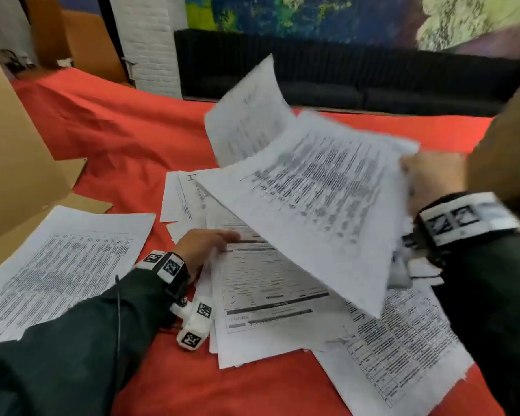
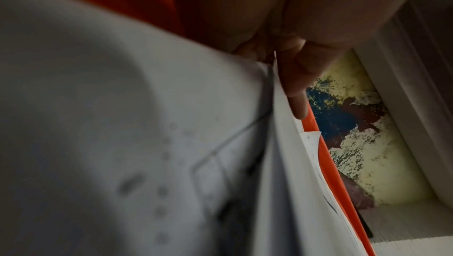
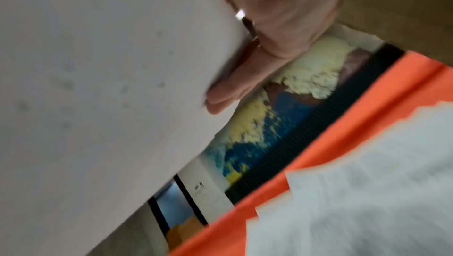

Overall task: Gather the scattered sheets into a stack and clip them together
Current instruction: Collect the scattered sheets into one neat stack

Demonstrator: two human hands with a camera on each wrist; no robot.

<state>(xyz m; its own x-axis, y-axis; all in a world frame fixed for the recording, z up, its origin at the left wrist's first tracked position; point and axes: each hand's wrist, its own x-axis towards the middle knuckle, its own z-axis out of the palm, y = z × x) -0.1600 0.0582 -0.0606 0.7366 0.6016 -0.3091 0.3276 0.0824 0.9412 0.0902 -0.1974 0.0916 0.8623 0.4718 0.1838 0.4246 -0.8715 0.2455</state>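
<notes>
A red-covered table [image 1: 117, 139] carries scattered printed sheets [image 1: 57, 265] and a cardboard flap [image 1: 81, 202].

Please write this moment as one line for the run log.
phase: gathering | right hand: holds lifted sheets | left hand: rests on pile of sheets | stray sheet: apart, on red cloth | clip: not seen

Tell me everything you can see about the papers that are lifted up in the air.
The lifted papers are white printed sheets, covered in blurred dark lines of text. There are at least two: a large one tilted down toward the left, and another curling upward behind it. They look thin and floppy, blurred by motion. The right hand holds them at their right edge, above the other sheets lying on the red cloth. The right wrist view shows the fingers against their blank underside.
</notes>
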